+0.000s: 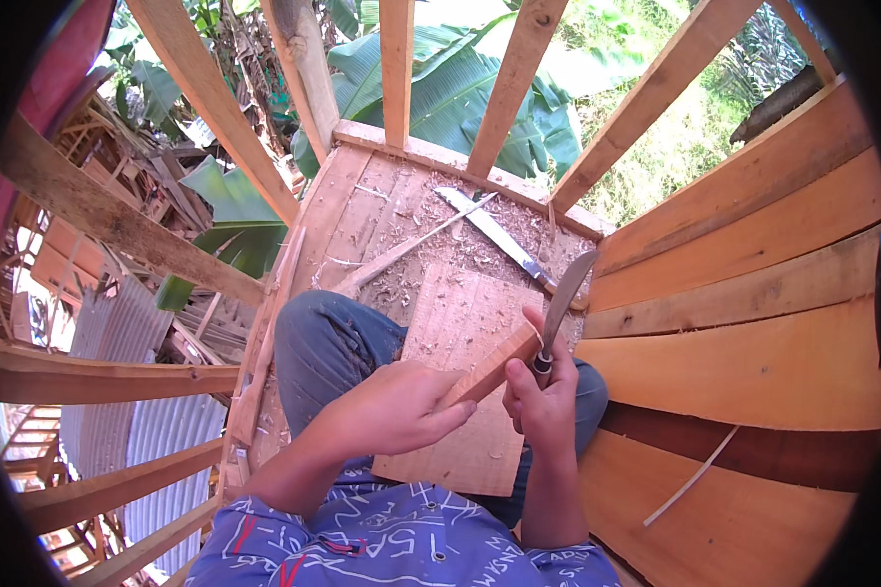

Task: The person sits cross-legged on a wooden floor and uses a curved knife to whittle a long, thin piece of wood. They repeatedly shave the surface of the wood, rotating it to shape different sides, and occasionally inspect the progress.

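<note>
My left hand (411,401) is wrapped round the lower end of a small wooden block (497,366), which slants up to the right. In my right hand (546,403) is a knife (570,295) with a broad curved blade, gripped by its dark handle and pointing up and away from me. The blade stands beside the block's far end, where a thin curl of wood shows. Whether the edge touches the wood, I cannot tell. Beneath both hands a flat wooden board (450,333) lies across my lap, dotted with shavings.
A long straight blade with a handle (499,233) lies on the shaving-strewn plank floor ahead, crossed by a tapered wooden stick (416,245). Slats (396,78) rise at the front and left. A plank wall (724,377) stands close on my right, with a thin strip (692,476) against it.
</note>
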The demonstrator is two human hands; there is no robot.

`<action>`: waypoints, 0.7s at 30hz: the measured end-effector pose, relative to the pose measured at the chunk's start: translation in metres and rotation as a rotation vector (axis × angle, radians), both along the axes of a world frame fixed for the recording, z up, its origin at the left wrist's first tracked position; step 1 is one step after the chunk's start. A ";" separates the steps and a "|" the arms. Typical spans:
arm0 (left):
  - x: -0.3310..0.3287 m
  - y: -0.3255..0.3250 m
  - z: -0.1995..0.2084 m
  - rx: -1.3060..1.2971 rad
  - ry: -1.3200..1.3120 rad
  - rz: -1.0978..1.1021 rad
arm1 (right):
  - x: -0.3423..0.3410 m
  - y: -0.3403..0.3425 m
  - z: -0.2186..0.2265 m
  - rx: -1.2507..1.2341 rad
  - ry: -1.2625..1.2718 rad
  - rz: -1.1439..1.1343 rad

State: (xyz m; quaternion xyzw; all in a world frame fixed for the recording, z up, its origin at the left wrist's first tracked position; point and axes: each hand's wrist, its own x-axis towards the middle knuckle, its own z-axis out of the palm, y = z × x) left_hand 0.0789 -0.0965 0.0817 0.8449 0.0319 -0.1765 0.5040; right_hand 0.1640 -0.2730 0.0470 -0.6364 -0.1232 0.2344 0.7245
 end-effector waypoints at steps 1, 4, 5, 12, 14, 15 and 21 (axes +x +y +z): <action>0.000 0.001 0.002 0.028 0.005 0.000 | 0.002 -0.005 -0.007 0.001 0.054 0.032; 0.000 -0.001 -0.001 -0.015 -0.070 0.134 | 0.003 -0.010 -0.011 0.131 0.193 -0.008; 0.001 -0.003 -0.003 -0.049 -0.110 0.200 | 0.004 -0.010 -0.011 0.197 0.237 -0.043; 0.004 -0.012 -0.020 -0.090 -0.527 0.417 | 0.005 -0.018 -0.018 0.049 0.046 -0.163; 0.001 -0.015 -0.025 -0.045 -0.546 0.440 | 0.003 -0.025 -0.026 -0.053 -0.125 -0.156; 0.000 -0.016 -0.027 -0.025 -0.564 0.440 | 0.004 -0.026 -0.027 -0.140 -0.245 -0.157; -0.002 -0.018 -0.034 0.120 -0.720 0.477 | -0.007 -0.026 -0.021 -0.422 -0.512 -0.140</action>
